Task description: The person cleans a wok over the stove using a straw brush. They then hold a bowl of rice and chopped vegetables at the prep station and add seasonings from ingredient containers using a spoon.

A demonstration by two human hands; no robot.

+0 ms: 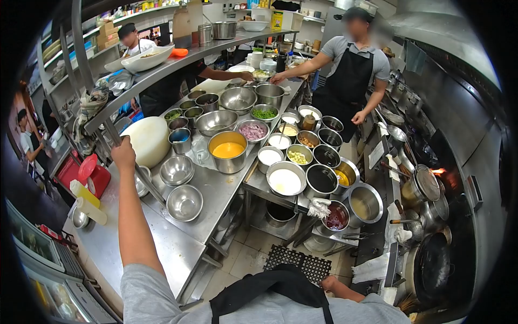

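Observation:
My left hand (124,155) is closed round the slanted metal post (151,186) of the overhead shelf. Right beside it, a large round white cutting board (147,141) leans upright. Steel bowls (184,203) sit on the counter near that hand, and a pot of orange liquid (227,152) stands further right. Low by my body, my right hand (329,283) hangs beside the black apron (264,294); its fingers are mostly hidden. Whether it holds anything cannot be made out.
Pots of sauces and chopped food, such as a pot of white liquid (285,180), crowd the middle table. A stove with a wok (434,264) and a flame (438,171) lines the right. A co-worker (350,70) reaches across the counter. A perforated mat (297,261) covers floor tiles.

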